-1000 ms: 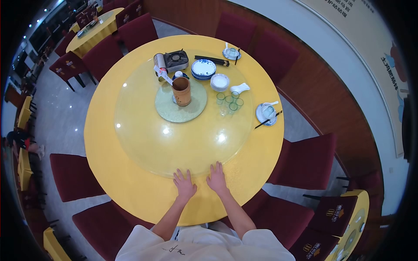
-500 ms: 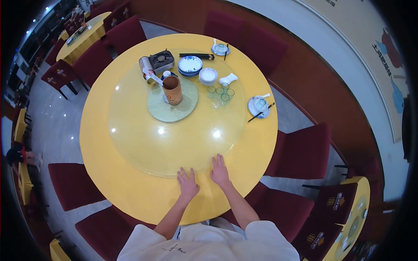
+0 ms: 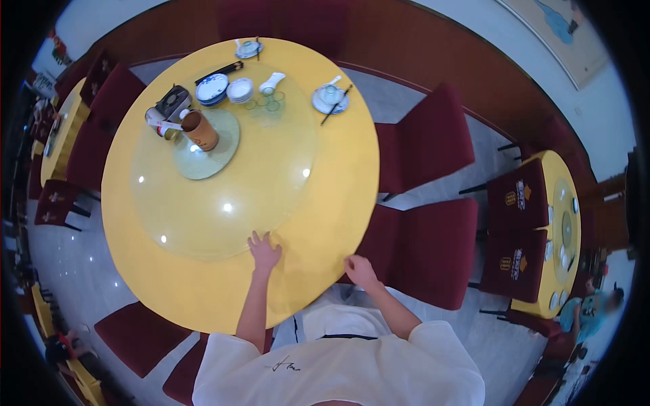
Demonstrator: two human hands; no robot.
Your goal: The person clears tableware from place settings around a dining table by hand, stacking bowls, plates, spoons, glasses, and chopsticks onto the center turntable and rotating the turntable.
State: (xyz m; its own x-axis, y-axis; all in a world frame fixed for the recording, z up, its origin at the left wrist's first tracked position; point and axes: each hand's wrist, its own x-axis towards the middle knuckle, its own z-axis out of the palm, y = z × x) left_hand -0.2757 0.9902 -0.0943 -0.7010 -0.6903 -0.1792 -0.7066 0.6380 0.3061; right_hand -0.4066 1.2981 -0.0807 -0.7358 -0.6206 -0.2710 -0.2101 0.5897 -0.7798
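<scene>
L hand [image 3: 265, 251]: fingers spread, tips at near rim of glass lazy Susan [image 3: 196, 220], which sits approx. mid-tabletop [image 3: 345, 186]. R hand [image 3: 362, 272] loosely curled by tabletop edge; can't tell if it holds anything. Glass prob. heavy, stiff, slick, chip-prone; plates [image 3: 212, 89] & portable stove [image 3: 173, 101] add wt. Best hold: flat fingertips, bare near rim.

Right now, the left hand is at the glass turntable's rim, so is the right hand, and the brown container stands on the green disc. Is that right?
No: in the head view, the right hand is off the turntable, by the outer edge of the table. The left hand and brown container are as stated.
</scene>
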